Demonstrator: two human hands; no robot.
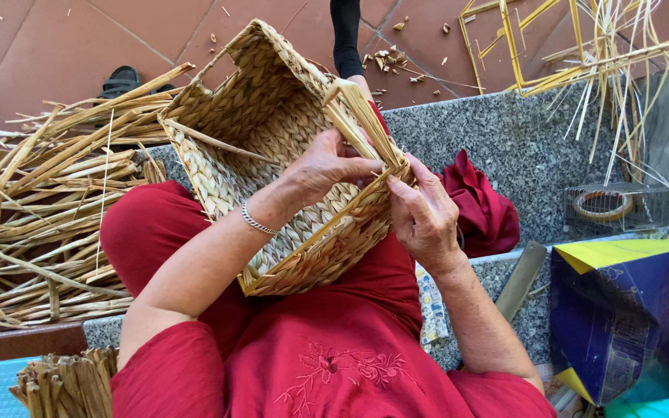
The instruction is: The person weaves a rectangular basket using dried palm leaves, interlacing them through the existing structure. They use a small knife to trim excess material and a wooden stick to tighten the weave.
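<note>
Left hand [327,166] reaches inside the basket [272,147], fingers curled, pinching a flat reed strand [361,116] at the rim corner. Right hand [423,217] sits outside the same corner, fingers pressed together against the wall, thumb on the rim. Basket rests tilted on the lap, open mouth toward the camera. Judged step: working the strand along the rim. Next move likely calls for steady tension and a firm tuck. Loose reeds [40,201] lie left; red cloth [478,205] on the stone ledge [505,135].

bag [621,325]: lower right, dark blue with yellow flap | small printed packet [431,306]: on the granite ledge [505,139] beside the red lap, pale with blue marks, partly hidden
</note>
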